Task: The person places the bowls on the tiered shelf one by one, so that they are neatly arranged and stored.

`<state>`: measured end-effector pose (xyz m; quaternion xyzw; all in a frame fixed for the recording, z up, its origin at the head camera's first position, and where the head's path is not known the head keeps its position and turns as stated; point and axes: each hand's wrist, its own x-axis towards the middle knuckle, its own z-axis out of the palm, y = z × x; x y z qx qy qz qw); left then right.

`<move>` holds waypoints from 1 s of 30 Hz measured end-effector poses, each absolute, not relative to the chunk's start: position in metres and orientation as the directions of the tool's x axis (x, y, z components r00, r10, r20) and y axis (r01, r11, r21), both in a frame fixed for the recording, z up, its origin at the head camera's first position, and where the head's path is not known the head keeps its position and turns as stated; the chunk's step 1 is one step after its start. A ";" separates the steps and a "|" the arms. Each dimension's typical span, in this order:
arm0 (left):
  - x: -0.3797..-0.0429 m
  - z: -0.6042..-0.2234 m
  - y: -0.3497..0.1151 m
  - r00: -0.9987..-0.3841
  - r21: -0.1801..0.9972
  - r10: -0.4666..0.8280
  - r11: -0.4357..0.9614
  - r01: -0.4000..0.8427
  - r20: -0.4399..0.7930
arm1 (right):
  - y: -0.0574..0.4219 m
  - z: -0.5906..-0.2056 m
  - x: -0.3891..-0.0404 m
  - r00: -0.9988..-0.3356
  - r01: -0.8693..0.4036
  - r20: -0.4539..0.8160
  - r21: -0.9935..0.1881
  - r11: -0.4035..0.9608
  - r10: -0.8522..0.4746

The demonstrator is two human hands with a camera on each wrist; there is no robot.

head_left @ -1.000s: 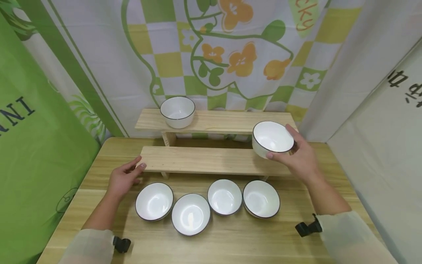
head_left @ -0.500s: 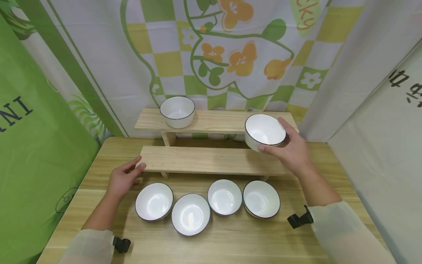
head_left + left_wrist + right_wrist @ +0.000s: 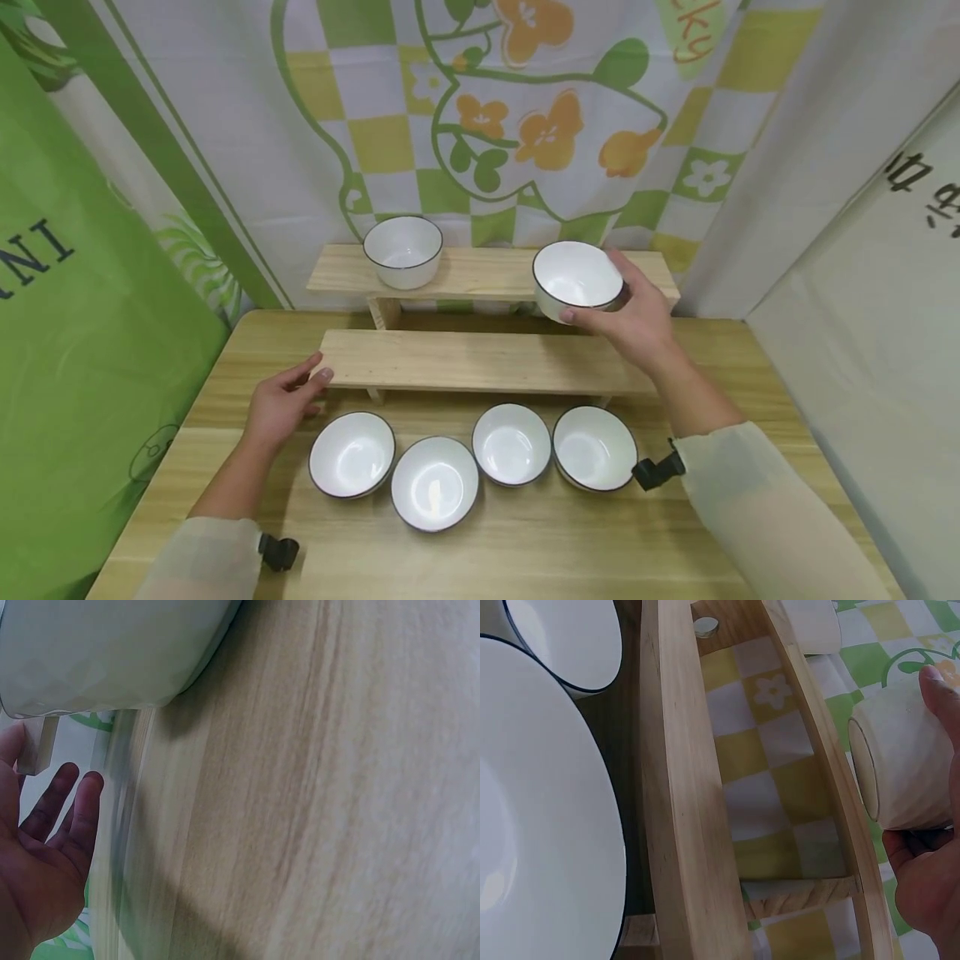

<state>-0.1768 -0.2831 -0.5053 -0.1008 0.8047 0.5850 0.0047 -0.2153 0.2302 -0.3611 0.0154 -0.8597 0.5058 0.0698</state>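
My right hand (image 3: 637, 321) grips a white bowl (image 3: 577, 275) with a thin dark rim by its right side, thumb at the front and fingers behind. This bowl overlaps the right part of the upper wooden shelf (image 3: 487, 275) in the head view; in the right wrist view its base faces the shelf board. My left hand (image 3: 281, 408) rests with loosely extended fingers at the left end of the lower wooden shelf (image 3: 480, 362). Another white bowl (image 3: 405, 254) stands on the upper shelf's left part.
Several matching bowls stand in an uneven row on the wooden table (image 3: 525, 550) before the shelves, among them a left bowl (image 3: 352, 454) near my left hand and a right bowl (image 3: 595, 450) below my right forearm. A patterned curtain (image 3: 510, 125) hangs behind.
My right hand has carried its bowl left and farther back, from over the lower shelf's right end toward the upper shelf. The left hand and other bowls keep their places.
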 end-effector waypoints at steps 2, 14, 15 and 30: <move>-0.178 -0.504 -0.282 -0.980 0.942 -0.155 0.293 -0.164 -0.123 | 0.227 -0.360 -0.220 -0.991 -0.087 0.128 -0.861 0.501 0.049; -0.185 -0.497 -0.279 -0.981 0.944 -0.158 0.290 -0.158 -0.116 | 0.208 -0.350 -0.243 -0.989 -0.116 0.145 -0.840 0.531 0.014; -0.185 -0.497 -0.279 -0.980 0.944 -0.160 0.289 -0.159 -0.116 | 0.207 -0.349 -0.244 -0.990 -0.114 0.142 -0.841 0.529 0.012; -0.179 -0.506 -0.281 -0.977 0.937 -0.174 0.306 -0.169 -0.119 | 0.183 -0.359 -0.261 -0.993 -0.115 0.117 -0.837 0.535 -0.030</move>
